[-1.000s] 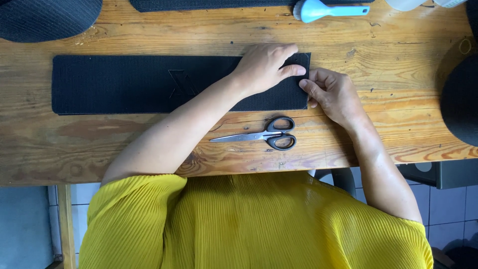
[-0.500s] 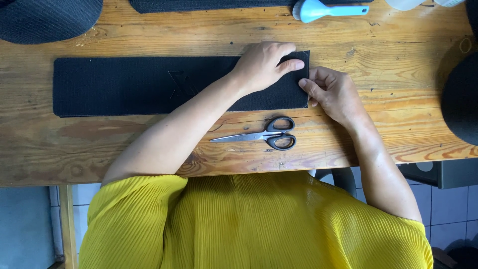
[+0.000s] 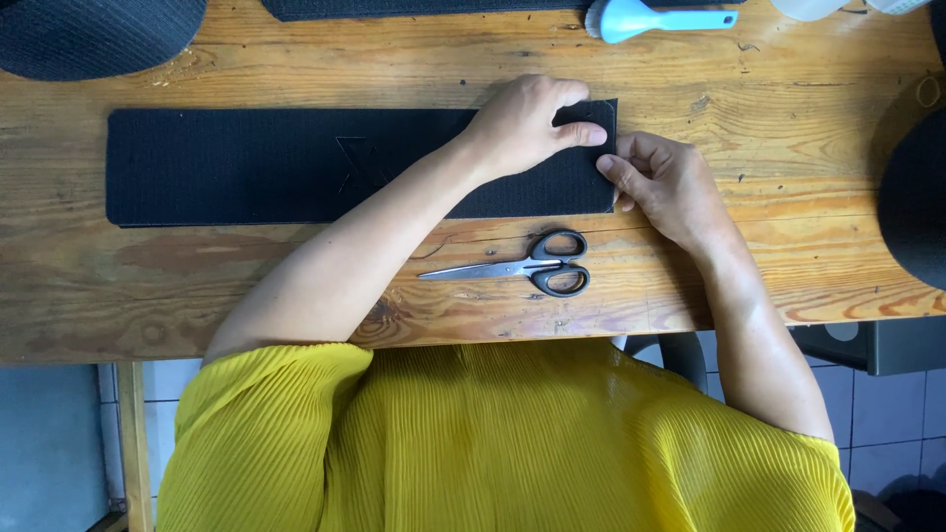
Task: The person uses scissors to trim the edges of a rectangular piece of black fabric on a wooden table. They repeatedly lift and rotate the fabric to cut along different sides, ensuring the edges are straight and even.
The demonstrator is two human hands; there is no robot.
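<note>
A long black textured fabric strip (image 3: 276,163) lies flat across the wooden table (image 3: 296,286). A faint stitched X mark shows near the strip's middle. My left hand (image 3: 527,123) presses down on the strip's right end, fingers curled and the index finger pointing right along it. My right hand (image 3: 670,182) sits just beyond the right edge, with thumb and fingertips pinching that end of the strip. Black-handled scissors (image 3: 522,268) lie closed on the table below both hands, blades pointing left.
A light blue brush (image 3: 645,18) lies at the table's far edge. Another black strip (image 3: 414,8) runs along the top. Dark rounded fabric pieces sit at the top left (image 3: 89,34) and right edge (image 3: 916,197). The table's near edge is by my yellow shirt (image 3: 493,443).
</note>
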